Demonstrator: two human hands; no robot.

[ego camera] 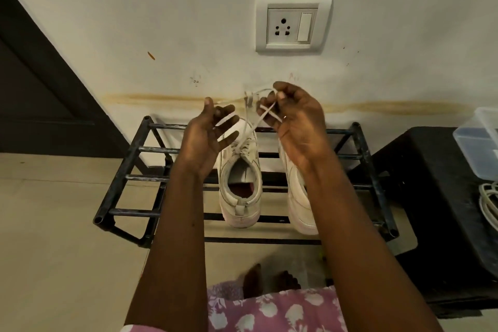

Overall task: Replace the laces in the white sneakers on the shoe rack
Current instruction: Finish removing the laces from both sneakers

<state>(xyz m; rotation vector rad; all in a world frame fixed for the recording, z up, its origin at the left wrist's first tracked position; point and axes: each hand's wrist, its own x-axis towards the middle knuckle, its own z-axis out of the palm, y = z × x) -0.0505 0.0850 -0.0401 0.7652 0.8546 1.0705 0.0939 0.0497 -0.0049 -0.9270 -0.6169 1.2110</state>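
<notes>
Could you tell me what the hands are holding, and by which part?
The right hand pinches the white lace, high on the strand rising from the sneaker; it also crosses the left hand, grip unclear.

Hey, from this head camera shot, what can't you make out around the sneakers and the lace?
In the head view:
Right sneaker: its eyelets are hidden behind the right hand and forearm.
Lace: motion-blurred; its ends cannot be traced.
Plastic box: cut off by the right edge.

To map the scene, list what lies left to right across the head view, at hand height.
Dark door → left hand → laced sneaker → right hand pinching the lace → plastic box.
</notes>
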